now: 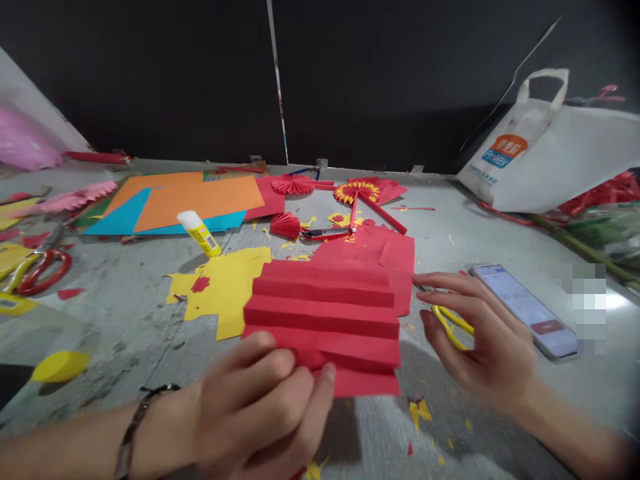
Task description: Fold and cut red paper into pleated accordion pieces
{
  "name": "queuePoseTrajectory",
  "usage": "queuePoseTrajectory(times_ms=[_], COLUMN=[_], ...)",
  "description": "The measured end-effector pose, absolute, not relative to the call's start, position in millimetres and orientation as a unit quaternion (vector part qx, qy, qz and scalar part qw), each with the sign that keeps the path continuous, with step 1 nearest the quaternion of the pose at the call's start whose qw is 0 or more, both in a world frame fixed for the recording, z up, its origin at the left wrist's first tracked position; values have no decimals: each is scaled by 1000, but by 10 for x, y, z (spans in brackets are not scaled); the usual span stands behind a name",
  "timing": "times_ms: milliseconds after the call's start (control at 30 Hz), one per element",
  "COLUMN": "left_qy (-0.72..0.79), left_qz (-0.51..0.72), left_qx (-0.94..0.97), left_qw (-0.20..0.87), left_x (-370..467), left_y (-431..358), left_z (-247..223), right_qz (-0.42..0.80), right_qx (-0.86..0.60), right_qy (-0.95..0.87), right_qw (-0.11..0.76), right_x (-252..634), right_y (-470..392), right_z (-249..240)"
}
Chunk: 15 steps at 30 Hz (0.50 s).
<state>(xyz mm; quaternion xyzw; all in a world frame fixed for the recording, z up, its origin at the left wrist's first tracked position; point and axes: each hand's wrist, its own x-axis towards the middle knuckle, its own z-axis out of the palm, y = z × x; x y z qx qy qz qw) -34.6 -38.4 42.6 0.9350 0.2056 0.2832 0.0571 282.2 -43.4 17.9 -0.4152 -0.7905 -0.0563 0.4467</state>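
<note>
My left hand [267, 400] grips the near edge of a pleated red paper [325, 317], which is held up above the table with its folds running sideways. To its right, my right hand [475, 330] is over yellow-handled scissors [453, 327], fingers spread apart from the thumb; the blades are mostly hidden by the fingers. Behind the pleated paper lie a flat red sheet [400, 253] and a cut yellow sheet [235, 280] with a small red flower shape [201, 285] on it.
A glue stick [200, 233] stands by orange sheets [195, 200]. Folded red fans [293, 185], a yellow-and-red rosette [356, 193] and a cutter [327, 233] lie behind. Right are a phone [525, 310] and white bag [555, 153]; red-handled scissors [47, 270] lie left.
</note>
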Motion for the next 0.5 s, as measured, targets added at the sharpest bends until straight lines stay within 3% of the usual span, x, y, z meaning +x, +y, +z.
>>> queuePoseTrajectory(times_ms=[67, 133, 233, 367, 500], left_qy=[134, 126, 154, 148, 146], left_qz=[298, 245, 172, 164, 171], left_qx=[943, 957, 969, 974, 975], left_qw=[-66, -96, -88, -53, -5], left_x=[-222, -104, -25, -51, -81], left_y=[-346, -265, -172, -149, -152], left_z=[265, 113, -7, -49, -81], right_qz=[-83, -82, -19, 73, 113], right_qx=[-401, -357, -281, -268, -275], right_qy=[-788, -816, -887, -928, -933], right_qw=[459, 448, 365, 246, 203], right_x=[2835, 2855, 2841, 2739, 2704], right_y=[-452, -456, -450, -415, -378], right_z=[192, 191, 154, 19, -111])
